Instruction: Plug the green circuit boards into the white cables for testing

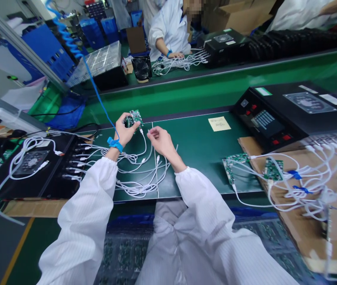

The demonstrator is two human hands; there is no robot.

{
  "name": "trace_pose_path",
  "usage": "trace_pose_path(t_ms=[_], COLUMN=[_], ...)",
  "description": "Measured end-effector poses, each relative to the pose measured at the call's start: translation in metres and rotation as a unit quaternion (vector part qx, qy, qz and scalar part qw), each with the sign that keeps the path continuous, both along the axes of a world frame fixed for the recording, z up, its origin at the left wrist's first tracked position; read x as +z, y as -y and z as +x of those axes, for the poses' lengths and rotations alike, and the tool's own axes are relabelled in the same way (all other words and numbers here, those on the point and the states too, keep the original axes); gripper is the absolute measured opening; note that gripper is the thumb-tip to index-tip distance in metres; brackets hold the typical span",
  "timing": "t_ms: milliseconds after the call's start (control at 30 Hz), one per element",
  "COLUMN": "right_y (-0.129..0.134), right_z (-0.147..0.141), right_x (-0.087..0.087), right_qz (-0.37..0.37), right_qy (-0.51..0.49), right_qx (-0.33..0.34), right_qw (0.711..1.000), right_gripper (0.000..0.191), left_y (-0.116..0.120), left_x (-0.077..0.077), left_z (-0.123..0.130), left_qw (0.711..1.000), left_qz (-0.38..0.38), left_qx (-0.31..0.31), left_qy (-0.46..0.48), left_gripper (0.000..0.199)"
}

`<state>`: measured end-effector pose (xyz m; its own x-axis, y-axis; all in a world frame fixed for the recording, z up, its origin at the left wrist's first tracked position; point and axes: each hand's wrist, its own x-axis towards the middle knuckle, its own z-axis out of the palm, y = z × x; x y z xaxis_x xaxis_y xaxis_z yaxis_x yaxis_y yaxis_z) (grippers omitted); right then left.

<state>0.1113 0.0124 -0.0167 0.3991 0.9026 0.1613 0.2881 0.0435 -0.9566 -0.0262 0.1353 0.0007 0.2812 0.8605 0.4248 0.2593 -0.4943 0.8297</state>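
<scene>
My left hand (126, 128), with a blue wrist strap (115, 144) on its wrist, grips a green circuit board (136, 115) above the bench. A white cable (145, 143) is plugged into the board's lower edge. Just to the right, my right hand (160, 139) has its fingers pinched together. A pale cable end (148, 132) shows at its fingertips, partly hidden, apart from the board. Under both hands, a tangle of white cables (138, 189) lies on the green bench mat (198, 152).
At left, a black box (63, 174) has several cables plugged in. At right stand a black tester (278, 114) with a screen, cabled boards (236, 161) and cardboard (293, 225). A yellow note (219, 123) lies on the mat. Across the bench, a co-worker's hand (176, 55) touches cables.
</scene>
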Motion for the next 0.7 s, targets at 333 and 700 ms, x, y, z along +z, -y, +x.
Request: trace_pose_path(t_ms=[333,700], right_y=[-0.026,-0.029], right_z=[-0.017,-0.017], right_x=[0.025,0.02], right_qz=[0.133,0.126], right_qy=[0.037,0.1], right_qx=[-0.093,-0.11], right_qw=[0.986,0.981], right_gripper=[0.018,0.018], left_y=[0.021,0.03], left_x=[0.002,0.003], left_z=[0.012,0.012], left_qw=[0.997,0.996], left_qz=[0.06,0.063], left_qx=[-0.052,-0.05], left_qy=[-0.022,-0.04], left_gripper=[0.027,0.036])
